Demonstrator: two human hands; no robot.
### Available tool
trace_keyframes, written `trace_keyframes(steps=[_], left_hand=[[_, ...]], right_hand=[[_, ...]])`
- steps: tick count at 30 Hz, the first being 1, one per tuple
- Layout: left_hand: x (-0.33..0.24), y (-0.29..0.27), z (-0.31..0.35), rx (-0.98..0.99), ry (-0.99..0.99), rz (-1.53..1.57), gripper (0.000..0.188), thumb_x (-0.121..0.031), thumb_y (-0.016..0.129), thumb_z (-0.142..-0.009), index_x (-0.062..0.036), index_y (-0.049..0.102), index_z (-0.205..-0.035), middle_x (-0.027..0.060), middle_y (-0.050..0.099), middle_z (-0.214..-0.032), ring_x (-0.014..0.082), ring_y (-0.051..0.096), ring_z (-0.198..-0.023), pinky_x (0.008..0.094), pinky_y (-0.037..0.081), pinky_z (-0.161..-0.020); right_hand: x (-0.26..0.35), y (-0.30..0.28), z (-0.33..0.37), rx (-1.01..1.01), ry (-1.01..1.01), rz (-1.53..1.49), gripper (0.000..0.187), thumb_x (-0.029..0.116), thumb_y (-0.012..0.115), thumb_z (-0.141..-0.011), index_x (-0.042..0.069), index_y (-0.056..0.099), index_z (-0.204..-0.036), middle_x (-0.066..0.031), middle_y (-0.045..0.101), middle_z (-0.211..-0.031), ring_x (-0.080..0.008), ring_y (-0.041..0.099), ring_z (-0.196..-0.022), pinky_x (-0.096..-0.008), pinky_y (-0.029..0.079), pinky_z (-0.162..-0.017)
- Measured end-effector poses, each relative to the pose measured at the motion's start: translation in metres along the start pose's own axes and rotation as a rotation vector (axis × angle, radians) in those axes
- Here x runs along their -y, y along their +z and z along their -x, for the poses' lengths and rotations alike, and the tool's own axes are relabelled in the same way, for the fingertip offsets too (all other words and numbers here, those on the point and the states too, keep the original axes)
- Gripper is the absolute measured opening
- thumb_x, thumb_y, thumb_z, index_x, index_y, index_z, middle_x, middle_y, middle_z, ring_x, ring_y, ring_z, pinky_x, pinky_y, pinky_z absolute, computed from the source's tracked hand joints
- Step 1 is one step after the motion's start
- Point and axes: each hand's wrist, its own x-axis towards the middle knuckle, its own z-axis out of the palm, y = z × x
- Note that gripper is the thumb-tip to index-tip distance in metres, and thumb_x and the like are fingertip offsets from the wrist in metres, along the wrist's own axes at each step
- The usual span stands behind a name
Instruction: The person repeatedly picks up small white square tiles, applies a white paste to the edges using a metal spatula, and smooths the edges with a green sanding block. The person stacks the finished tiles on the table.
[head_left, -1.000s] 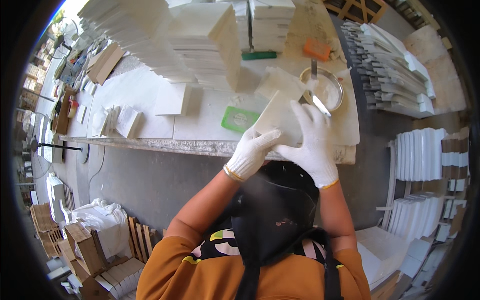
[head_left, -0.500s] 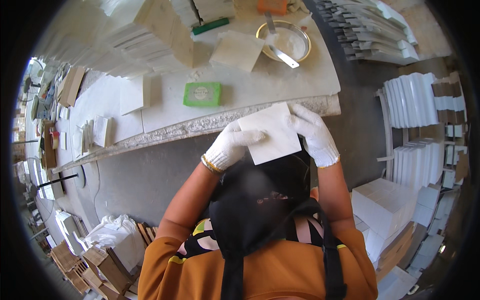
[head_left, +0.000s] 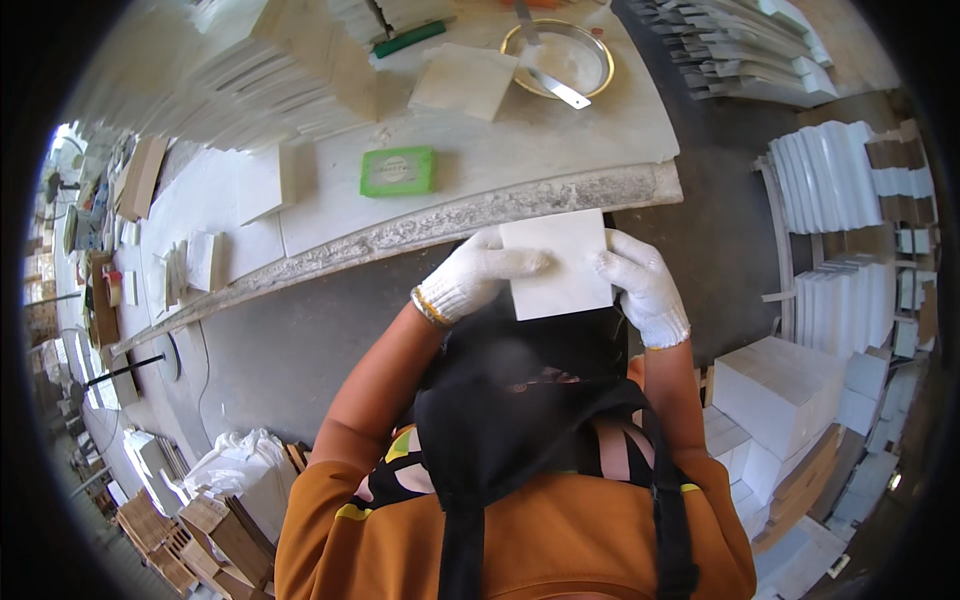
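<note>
Both hands on one white square tile, held in the air just off the near edge of the table, over the dark floor and close to the body. Left hand: grip pinching the tile's left edge, gloved fingers lying across its face. Right hand: grip pressed on the right edge, fingers wrapped behind; thumb position I can't tell. Tile sits roughly flat to the camera, slightly rotated.

To handle this well, my read:
- keep both edges pinched evenly; cotton gloves on smooth tile may slip
- keep it clear of the rough table edge so corners don't chip
- support from below before releasing either hand

On the table beyond: green rectangular block, another pale tile, metal bowl with a flat blade in it, and rows of stacked tiles.
</note>
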Motion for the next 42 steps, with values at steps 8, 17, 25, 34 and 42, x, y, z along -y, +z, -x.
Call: trace_keyframes(steps=[8, 17, 25, 34, 42], left_hand=[[0.012, -0.006, -0.009, 0.04, 0.006, 0.246, 0.092, -0.071, 0.034, -0.098, 0.007, 0.037, -0.147, 0.02, 0.047, -0.148, 0.0285, 0.047, -0.137, 0.0418, 0.036, -0.114], [0.017, 0.003, -0.017, 0.044, -0.012, 0.338, 0.089, -0.069, 0.04, -0.097, 0.0059, 0.041, -0.145, 0.0181, 0.05, -0.147, 0.0284, 0.048, -0.135, 0.0424, 0.037, -0.114], [0.035, -0.001, -0.014, 0.076, 0.03, 0.324, 0.063, -0.046, 0.062, -0.097, -0.0022, 0.048, -0.14, 0.0126, 0.063, -0.129, 0.0252, 0.064, -0.114, 0.0385, 0.052, -0.095], [0.039, -0.026, 0.007, 0.206, -0.067, 0.04, 0.056, -0.015, 0.071, -0.091, -0.0013, 0.05, -0.142, 0.0135, 0.065, -0.125, 0.0214, 0.069, -0.099, 0.0283, 0.056, -0.08], [0.027, -0.023, 0.015, 0.062, -0.018, 0.09, 0.067, -0.008, 0.074, -0.084, -0.0001, 0.048, -0.144, 0.0119, 0.066, -0.125, 0.02, 0.069, -0.101, 0.0275, 0.055, -0.081]], right_hand=[[-0.006, 0.001, 0.013, -0.177, -0.068, 0.034, 0.032, 0.016, 0.065, -0.092, -0.006, 0.068, -0.115, -0.0037, 0.069, -0.096, -0.0081, 0.059, -0.086, -0.0245, 0.047, -0.079], [-0.001, 0.004, 0.022, -0.184, -0.123, 0.106, 0.031, 0.017, 0.064, -0.093, -0.005, 0.069, -0.114, -0.0005, 0.065, -0.086, -0.0058, 0.055, -0.075, -0.0216, 0.042, -0.066], [-0.012, 0.005, 0.013, -0.261, -0.137, -0.078, 0.032, 0.016, 0.065, -0.093, -0.004, 0.068, -0.117, 0.0, 0.066, -0.085, -0.004, 0.055, -0.069, -0.0195, 0.041, -0.06], [-0.01, -0.002, 0.006, -0.343, -0.188, -0.198, 0.033, 0.01, 0.064, -0.092, -0.007, 0.066, -0.12, -0.0061, 0.068, -0.098, -0.0103, 0.063, -0.086, -0.0241, 0.05, -0.076], [-0.008, -0.005, 0.003, -0.353, -0.256, -0.193, 0.039, 0.01, 0.064, -0.093, -0.01, 0.061, -0.126, -0.01, 0.068, -0.11, -0.0146, 0.064, -0.096, -0.0279, 0.051, -0.084]])
